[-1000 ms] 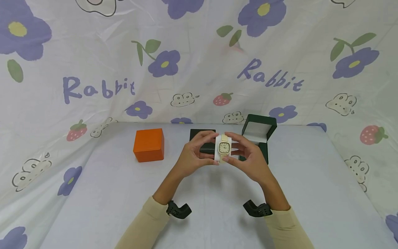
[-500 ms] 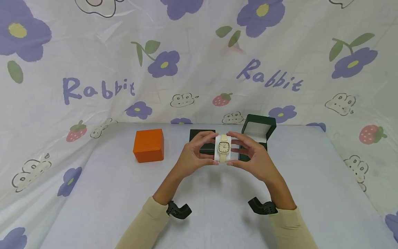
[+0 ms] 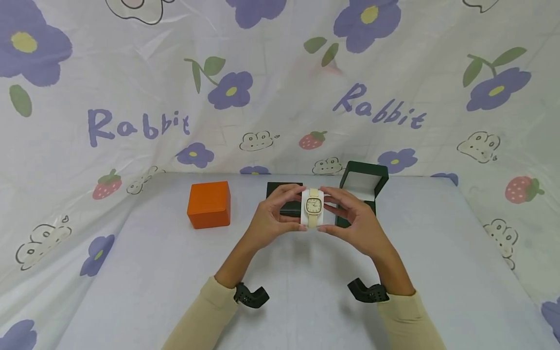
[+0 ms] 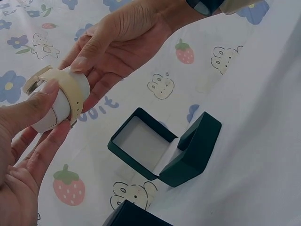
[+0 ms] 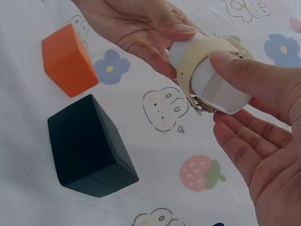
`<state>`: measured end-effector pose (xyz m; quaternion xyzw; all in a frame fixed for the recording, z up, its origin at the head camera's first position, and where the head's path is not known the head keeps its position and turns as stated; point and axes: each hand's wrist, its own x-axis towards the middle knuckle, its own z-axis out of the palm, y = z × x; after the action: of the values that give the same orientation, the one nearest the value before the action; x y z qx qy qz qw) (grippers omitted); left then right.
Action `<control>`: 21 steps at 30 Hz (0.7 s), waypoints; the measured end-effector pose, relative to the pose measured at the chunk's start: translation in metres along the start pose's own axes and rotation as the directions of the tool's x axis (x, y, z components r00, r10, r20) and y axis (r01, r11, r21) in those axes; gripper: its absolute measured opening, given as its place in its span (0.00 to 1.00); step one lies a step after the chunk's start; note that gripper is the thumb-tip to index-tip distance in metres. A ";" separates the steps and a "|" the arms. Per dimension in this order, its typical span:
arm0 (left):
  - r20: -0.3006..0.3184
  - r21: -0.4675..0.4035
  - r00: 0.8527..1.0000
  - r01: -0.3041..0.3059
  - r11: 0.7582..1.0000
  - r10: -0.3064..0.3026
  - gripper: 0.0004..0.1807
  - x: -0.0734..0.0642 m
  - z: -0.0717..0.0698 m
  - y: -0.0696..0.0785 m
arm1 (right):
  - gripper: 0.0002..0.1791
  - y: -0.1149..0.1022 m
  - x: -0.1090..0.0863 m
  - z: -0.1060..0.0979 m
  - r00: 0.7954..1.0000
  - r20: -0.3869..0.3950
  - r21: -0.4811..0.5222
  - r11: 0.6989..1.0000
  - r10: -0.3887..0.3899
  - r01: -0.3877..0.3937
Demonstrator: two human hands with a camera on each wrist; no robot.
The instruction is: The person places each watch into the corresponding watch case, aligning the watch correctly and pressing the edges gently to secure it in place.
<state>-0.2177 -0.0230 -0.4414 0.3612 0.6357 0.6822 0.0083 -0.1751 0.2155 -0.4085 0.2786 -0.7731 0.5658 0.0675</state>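
A cream-strapped wristwatch point(image 3: 313, 206) with a squarish gold-rimmed dial is wrapped round a white watch pillow point(image 4: 81, 84). Both hands hold it up above the table, dial toward the head camera. My left hand point(image 3: 268, 219) grips the pillow's left end between thumb and fingers. At the opposite end, my right hand point(image 3: 353, 221) pinches it the same way, thumb below and fingers above. In the right wrist view the strap's buckle point(image 5: 201, 104) shows on the underside. Behind the right hand stands a green watch box point(image 3: 366, 175), lid raised, its pale lining visible.
An orange box point(image 3: 209, 204), closed, sits on the table to the left. Behind the left hand is a dark closed box point(image 5: 87, 146), partly hidden in the head view. A white patterned cloth point(image 3: 280, 112) hangs behind the table.
The right thumb has shifted from the front of the strap to the pillow's right end, and the right hand moved slightly right. The left hand stays almost still.
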 end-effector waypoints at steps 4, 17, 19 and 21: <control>0.005 0.009 1.000 -0.003 1.000 0.003 0.46 -0.001 0.000 -0.001 | 0.46 0.002 0.000 0.000 1.000 0.000 -0.004 1.000 -0.005 0.005; 0.019 0.048 0.999 -0.042 0.998 0.041 0.45 0.001 -0.003 -0.002 | 0.47 -0.001 0.001 0.001 1.000 0.004 -0.023 1.000 -0.022 0.022; 0.022 0.039 0.999 -0.044 0.998 0.044 0.45 -0.001 -0.003 -0.002 | 0.48 -0.002 -0.001 0.001 1.000 0.003 -0.032 0.999 -0.017 0.017; 0.017 0.036 0.999 -0.035 0.999 0.035 0.45 -0.001 -0.003 -0.001 | 0.48 -0.003 0.000 0.001 1.000 0.003 -0.043 0.999 -0.015 0.015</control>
<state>-0.2192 -0.0262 -0.4426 0.3780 0.6413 0.6677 -0.0047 -0.1733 0.2138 -0.4070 0.2837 -0.7832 0.5479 0.0765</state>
